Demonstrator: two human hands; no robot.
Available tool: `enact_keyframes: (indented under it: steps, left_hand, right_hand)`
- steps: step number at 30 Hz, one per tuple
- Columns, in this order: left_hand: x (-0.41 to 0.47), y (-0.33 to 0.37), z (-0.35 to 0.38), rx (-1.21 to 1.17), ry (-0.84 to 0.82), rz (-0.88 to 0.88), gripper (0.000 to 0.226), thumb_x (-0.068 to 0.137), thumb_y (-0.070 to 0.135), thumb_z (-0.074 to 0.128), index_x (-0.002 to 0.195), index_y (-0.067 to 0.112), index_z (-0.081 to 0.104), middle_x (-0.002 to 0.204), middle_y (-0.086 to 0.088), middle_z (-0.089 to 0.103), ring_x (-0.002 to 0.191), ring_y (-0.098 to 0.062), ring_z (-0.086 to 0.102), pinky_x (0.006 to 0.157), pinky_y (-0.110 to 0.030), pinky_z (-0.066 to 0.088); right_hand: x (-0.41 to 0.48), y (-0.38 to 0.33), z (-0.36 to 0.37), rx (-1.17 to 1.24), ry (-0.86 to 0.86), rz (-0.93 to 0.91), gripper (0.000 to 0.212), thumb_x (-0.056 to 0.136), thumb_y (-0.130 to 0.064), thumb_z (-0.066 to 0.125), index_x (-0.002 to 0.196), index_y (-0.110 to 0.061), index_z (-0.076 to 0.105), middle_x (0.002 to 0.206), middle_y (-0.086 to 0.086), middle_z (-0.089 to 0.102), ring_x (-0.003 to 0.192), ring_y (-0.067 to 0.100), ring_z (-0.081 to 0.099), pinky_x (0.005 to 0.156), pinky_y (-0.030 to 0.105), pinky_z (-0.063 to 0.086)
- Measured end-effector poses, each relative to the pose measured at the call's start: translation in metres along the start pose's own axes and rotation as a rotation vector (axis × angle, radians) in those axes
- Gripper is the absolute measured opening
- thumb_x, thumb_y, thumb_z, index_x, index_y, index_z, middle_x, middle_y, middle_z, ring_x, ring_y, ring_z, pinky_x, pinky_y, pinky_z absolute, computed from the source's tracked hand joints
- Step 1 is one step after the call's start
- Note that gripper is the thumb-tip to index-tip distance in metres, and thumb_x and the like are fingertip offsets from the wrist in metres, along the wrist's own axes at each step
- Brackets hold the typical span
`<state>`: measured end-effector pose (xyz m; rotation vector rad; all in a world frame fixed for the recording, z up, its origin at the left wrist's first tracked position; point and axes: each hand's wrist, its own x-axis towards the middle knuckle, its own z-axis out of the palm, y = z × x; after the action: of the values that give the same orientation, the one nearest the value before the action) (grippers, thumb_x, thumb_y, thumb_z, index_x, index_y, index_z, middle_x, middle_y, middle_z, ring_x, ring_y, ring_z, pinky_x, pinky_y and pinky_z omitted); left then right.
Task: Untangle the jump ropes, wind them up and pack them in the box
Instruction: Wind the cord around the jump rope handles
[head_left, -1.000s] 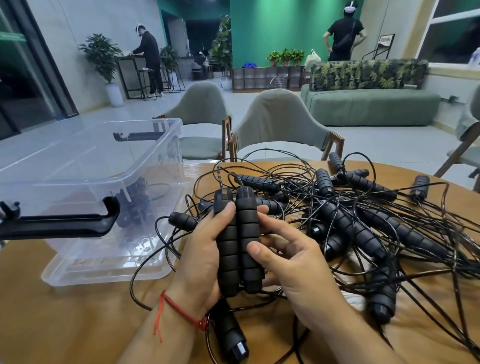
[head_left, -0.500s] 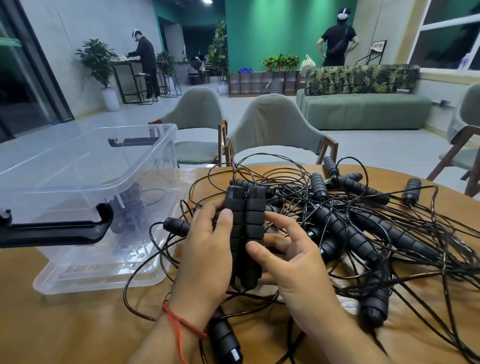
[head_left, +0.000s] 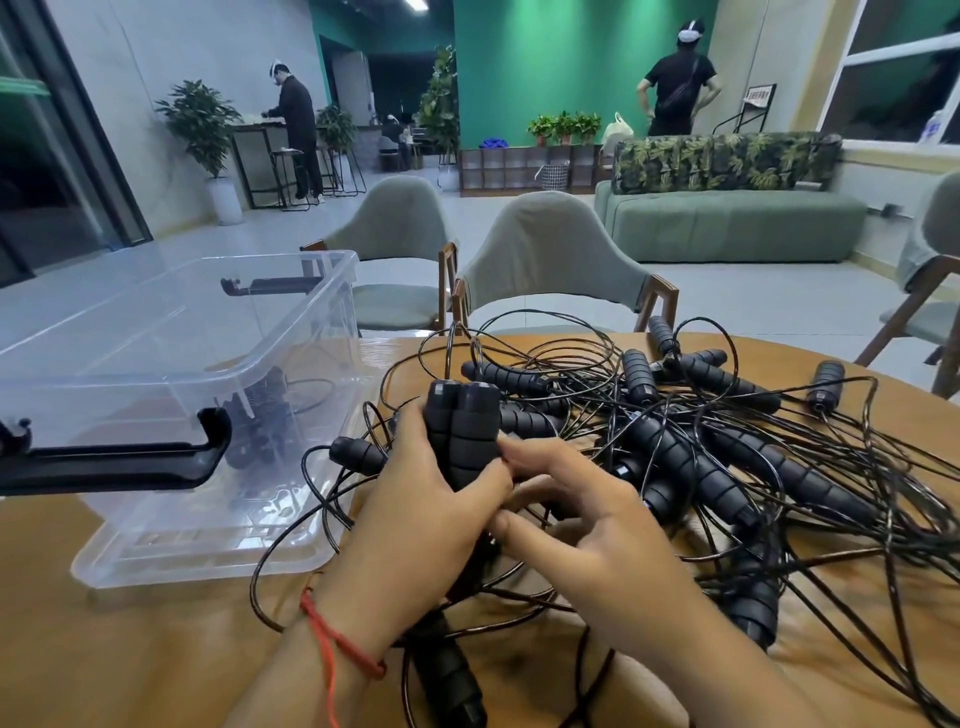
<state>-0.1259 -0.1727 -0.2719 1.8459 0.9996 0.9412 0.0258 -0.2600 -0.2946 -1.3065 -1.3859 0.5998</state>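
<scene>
The left hand (head_left: 415, 525) is wrapped round a pair of ribbed foam handles (head_left: 462, 426), held upright together over the bench (head_left: 130, 649), just right of the clear box (head_left: 171, 364). The right hand (head_left: 587, 530) sits against them, fingers half bent and blurred; whether it pinches cord I cannot tell. The other jump ropes (head_left: 701, 447) lie heaped alongside. The cord looks light, slick and springy, so the grippy handles seem the place to hold.
</scene>
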Motion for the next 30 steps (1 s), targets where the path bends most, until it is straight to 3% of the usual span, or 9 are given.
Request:
enact_keyframes:
  steps: [3, 7, 11, 13, 14, 16, 19, 25, 30]
  left_hand:
    - [-0.001, 0.003, -0.006, 0.147, -0.016, 0.031, 0.051, 0.078, 0.038, 0.080, 0.116, 0.044, 0.046, 0.091, 0.017, 0.070, 0.078, -0.003, 0.069, 0.070, -0.035, 0.059]
    - [-0.010, 0.014, -0.005, 0.303, -0.199, 0.220, 0.045, 0.077, 0.037, 0.081, 0.110, 0.035, 0.049, 0.094, 0.015, 0.066, 0.078, -0.007, 0.066, 0.065, -0.032, 0.056]
    - [-0.010, 0.013, -0.011, 0.421, -0.197, 0.338, 0.058, 0.071, 0.049, 0.075, 0.123, 0.042, 0.053, 0.101, 0.016, 0.064, 0.093, -0.006, 0.064, 0.077, -0.037, 0.058]
    - [-0.008, 0.012, -0.016, 0.445, -0.122, 0.377, 0.067, 0.070, 0.046, 0.077, 0.132, 0.051, 0.052, 0.110, 0.022, 0.062, 0.102, -0.004, 0.062, 0.083, -0.034, 0.057]
    - [-0.007, 0.012, -0.017, 0.440, -0.078, 0.380, 0.070, 0.071, 0.044, 0.077, 0.135, 0.054, 0.050, 0.111, 0.024, 0.061, 0.104, -0.003, 0.061, 0.084, -0.032, 0.056]
    - [-0.005, 0.009, -0.016, 0.424, 0.013, 0.317, 0.067, 0.072, 0.047, 0.072, 0.134, 0.056, 0.046, 0.107, 0.024, 0.061, 0.098, -0.001, 0.060, 0.077, -0.028, 0.053]
    - [-0.002, -0.002, -0.009, 0.424, 0.124, 0.191, 0.046, 0.070, 0.058, 0.063, 0.113, 0.045, 0.052, 0.090, 0.018, 0.061, 0.082, -0.009, 0.060, 0.068, -0.035, 0.054]
    - [0.004, -0.001, -0.010, -0.113, 0.171, 0.046, 0.020, 0.079, 0.043, 0.067, 0.086, 0.024, 0.064, 0.066, 0.009, 0.061, 0.058, -0.008, 0.053, 0.057, -0.026, 0.046]
    - [0.007, 0.012, -0.024, -0.816, 0.048, -0.210, 0.025, 0.089, 0.033, 0.065, 0.102, 0.012, 0.066, 0.088, -0.008, 0.067, 0.072, -0.022, 0.063, 0.064, -0.036, 0.051]
  right_hand:
    - [0.005, -0.005, -0.016, -0.253, 0.136, -0.190, 0.041, 0.095, -0.007, 0.075, 0.130, -0.031, 0.072, 0.124, -0.015, 0.068, 0.121, 0.016, 0.065, 0.089, 0.032, 0.060]
    - [0.013, -0.017, -0.034, -0.625, 0.197, -0.439, 0.072, 0.085, 0.007, 0.074, 0.146, -0.027, 0.061, 0.154, -0.011, 0.050, 0.150, 0.017, 0.041, 0.124, 0.040, 0.037]
    - [0.016, -0.002, -0.040, -0.714, 0.138, -0.380, 0.050, 0.091, -0.006, 0.074, 0.133, -0.032, 0.065, 0.138, -0.018, 0.061, 0.145, 0.004, 0.043, 0.129, 0.044, 0.026]
    - [0.015, -0.001, -0.040, -0.614, 0.202, -0.309, 0.013, 0.104, -0.022, 0.064, 0.111, -0.032, 0.067, 0.107, -0.021, 0.067, 0.112, 0.000, 0.060, 0.121, 0.032, 0.035]
    - [0.015, -0.004, -0.040, -0.561, 0.224, -0.271, 0.009, 0.107, -0.028, 0.061, 0.101, -0.032, 0.066, 0.090, -0.021, 0.065, 0.091, 0.002, 0.062, 0.104, 0.024, 0.046]
    - [0.013, -0.009, -0.038, -0.435, 0.226, -0.199, 0.019, 0.107, -0.035, 0.060, 0.089, -0.030, 0.064, 0.068, -0.016, 0.058, 0.063, 0.006, 0.054, 0.063, 0.017, 0.041]
    - [0.013, -0.017, -0.034, -0.351, 0.158, -0.153, 0.021, 0.106, -0.035, 0.060, 0.087, -0.026, 0.065, 0.065, -0.009, 0.059, 0.061, 0.011, 0.053, 0.054, 0.021, 0.035]
    - [0.013, -0.018, -0.049, -0.276, 0.102, -0.102, 0.041, 0.106, -0.053, 0.052, 0.081, -0.023, 0.061, 0.065, -0.001, 0.056, 0.060, 0.016, 0.052, 0.056, 0.033, 0.040]
    - [0.014, -0.008, -0.067, -0.290, 0.102, -0.058, 0.050, 0.106, -0.061, 0.046, 0.083, -0.019, 0.063, 0.071, 0.007, 0.055, 0.069, 0.021, 0.054, 0.063, 0.036, 0.043]
